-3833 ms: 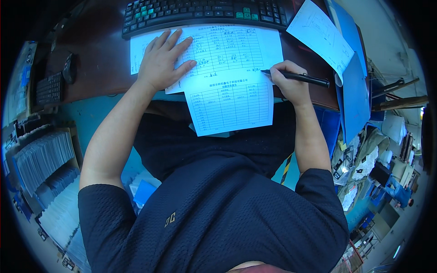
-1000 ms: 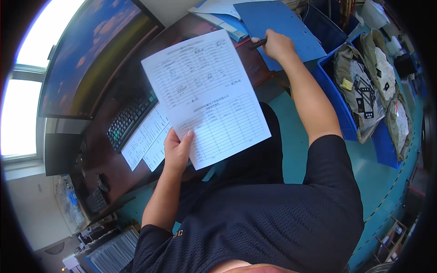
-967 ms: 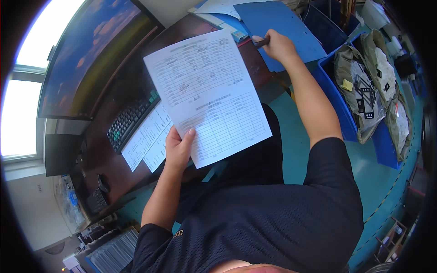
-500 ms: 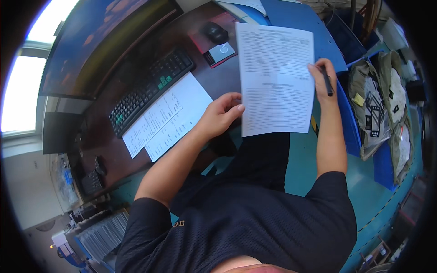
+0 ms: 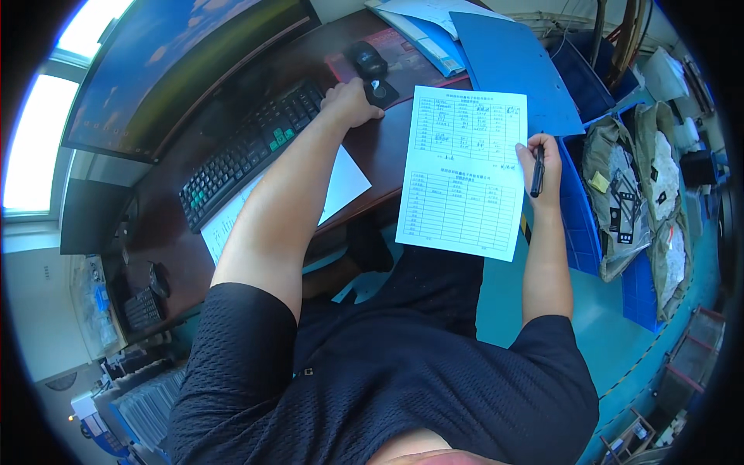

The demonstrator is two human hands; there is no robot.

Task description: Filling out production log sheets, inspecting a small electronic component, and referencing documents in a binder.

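Note:
My left hand (image 5: pixel 350 105) reaches over the desk between the keyboard's upper end and the mouse, thumb stretched out and fingers bent down. A small dark square item (image 5: pixel 380 93) with a round mark lies beside its thumb; what is under the palm is hidden. My right hand (image 5: pixel 542 167) grips the right edge of a printed form (image 5: pixel 465 174) and a black pen (image 5: pixel 537 174) together. Two tables cover the sheet. Handwriting fills part of the upper one, while the lower one's cells look mostly blank. The paper hangs in front of the desk edge, above my lap.
On the desk are a black keyboard (image 5: pixel 240 151), a black mouse (image 5: pixel 366 58) and white sheets (image 5: pixel 345 190), partly under my left forearm. A monitor (image 5: pixel 178 70) stands behind. Blue folders (image 5: pixel 515 74) lie at the far right, above a blue bin (image 5: pixel 581 225) with bagged parts (image 5: pixel 620 205).
My left hand has left the form's left side and moved up and left across the desk. The form, in my right hand, has come lower and tilted slightly.

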